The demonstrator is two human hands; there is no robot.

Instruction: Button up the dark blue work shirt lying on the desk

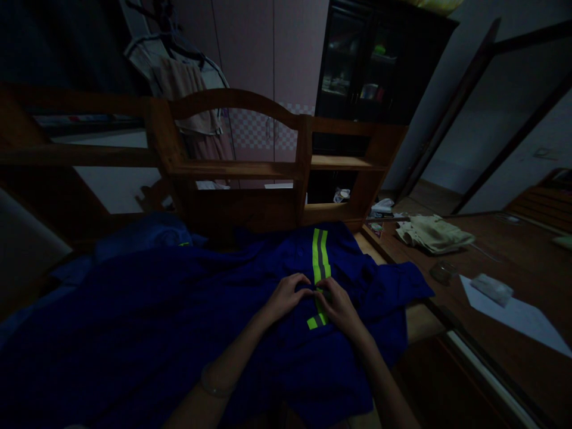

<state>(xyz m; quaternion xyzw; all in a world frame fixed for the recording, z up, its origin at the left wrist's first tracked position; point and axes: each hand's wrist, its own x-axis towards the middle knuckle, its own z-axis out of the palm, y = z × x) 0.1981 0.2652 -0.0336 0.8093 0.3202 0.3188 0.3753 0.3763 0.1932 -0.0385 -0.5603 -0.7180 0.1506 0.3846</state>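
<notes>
A dark blue work garment [187, 322] with a bright yellow-green reflective stripe [320, 256] lies spread over the bed in front of me. My left hand [288, 293] and my right hand [336, 304] meet at the stripe, fingertips almost touching. Both hands have their fingers curled and pinched on the blue cloth beside the stripe. A thin bracelet [214, 386] sits on my left wrist. The room is dim, so I cannot make out what small detail the fingers work at.
A wooden headboard with shelves [268, 173] stands behind the garment. To the right is a wooden floor with a folded beige cloth [432, 233], a white sheet of paper [518, 316] and a small packet [491, 288]. A dark glass cabinet [370, 65] is at the back.
</notes>
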